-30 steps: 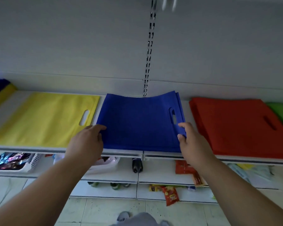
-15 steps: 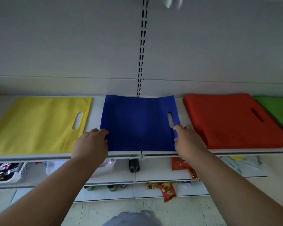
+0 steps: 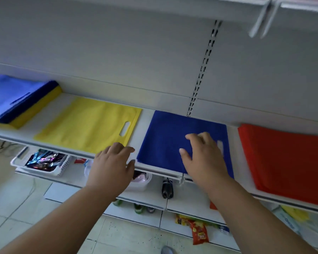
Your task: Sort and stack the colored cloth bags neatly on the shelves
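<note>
A dark blue cloth bag stack (image 3: 171, 138) lies flat on the white shelf (image 3: 62, 145). My right hand (image 3: 202, 156) rests on top of it with fingers spread, near its handle slot. My left hand (image 3: 112, 164) hovers at the shelf's front edge, fingers relaxed, between the blue stack and a yellow bag (image 3: 88, 125). A red bag stack (image 3: 286, 162) lies to the right. At far left sits a mixed pile of light blue, dark blue and yellow bags (image 3: 17, 99).
Below the shelf stands a white basket (image 3: 42, 162) with shiny packets, a plastic tub and a dark bottle (image 3: 167, 187). Snack packets (image 3: 198, 230) lie on the lowest shelf. A slotted upright (image 3: 202, 70) runs up the back panel.
Both hands have let go of the blue stack's sides. My right hand moved onto its top; my left hand drew back to the shelf edge. The view swung left, showing the far-left pile.
</note>
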Tool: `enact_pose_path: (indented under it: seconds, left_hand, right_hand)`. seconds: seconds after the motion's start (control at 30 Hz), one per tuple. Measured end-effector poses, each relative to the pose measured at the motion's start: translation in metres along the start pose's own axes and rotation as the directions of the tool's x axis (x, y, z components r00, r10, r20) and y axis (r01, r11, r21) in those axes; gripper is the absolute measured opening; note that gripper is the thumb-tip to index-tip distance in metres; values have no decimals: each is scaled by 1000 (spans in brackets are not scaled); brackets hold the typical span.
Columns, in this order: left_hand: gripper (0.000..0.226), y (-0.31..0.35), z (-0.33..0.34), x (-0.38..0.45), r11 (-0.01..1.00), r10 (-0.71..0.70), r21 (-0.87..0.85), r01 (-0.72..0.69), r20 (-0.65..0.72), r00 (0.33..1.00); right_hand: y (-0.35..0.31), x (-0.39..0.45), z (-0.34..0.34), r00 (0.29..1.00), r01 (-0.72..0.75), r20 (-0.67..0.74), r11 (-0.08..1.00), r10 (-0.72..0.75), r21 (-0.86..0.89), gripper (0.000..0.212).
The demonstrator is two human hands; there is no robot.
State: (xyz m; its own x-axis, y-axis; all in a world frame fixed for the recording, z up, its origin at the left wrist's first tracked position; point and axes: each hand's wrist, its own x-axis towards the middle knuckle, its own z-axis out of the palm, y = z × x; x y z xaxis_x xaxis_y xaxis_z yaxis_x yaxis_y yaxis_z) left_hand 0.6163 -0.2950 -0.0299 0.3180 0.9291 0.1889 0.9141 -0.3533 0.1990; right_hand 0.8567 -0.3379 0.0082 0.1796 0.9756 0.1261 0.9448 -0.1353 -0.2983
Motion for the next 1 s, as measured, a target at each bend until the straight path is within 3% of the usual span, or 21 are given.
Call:
enact_pose_path:
  seconds: [0.17, 0.4, 0.57, 1.0]
  left_hand:
    - [39, -77, -24, -35, 997, -58, -47, 56, -56, 997]
    - [35, -250, -79, -79, 993, -106, 27, 111, -125, 986]
    - [33, -353, -117, -109, 981, -185, 54, 188, -43, 982]
    - [35, -523, -126, -22, 980, -197, -21, 196, -97, 976]
  right_hand:
    - [-98, 10, 5, 990, 139, -26, 989, -138, 54, 45]
    - [-289, 16, 57, 965, 260, -58, 953, -254, 156, 44]
    - [-405, 25, 85, 959, 284, -74, 934, -274, 215, 43]
    - [-531, 141, 157, 980, 198, -47, 964, -193, 179, 37]
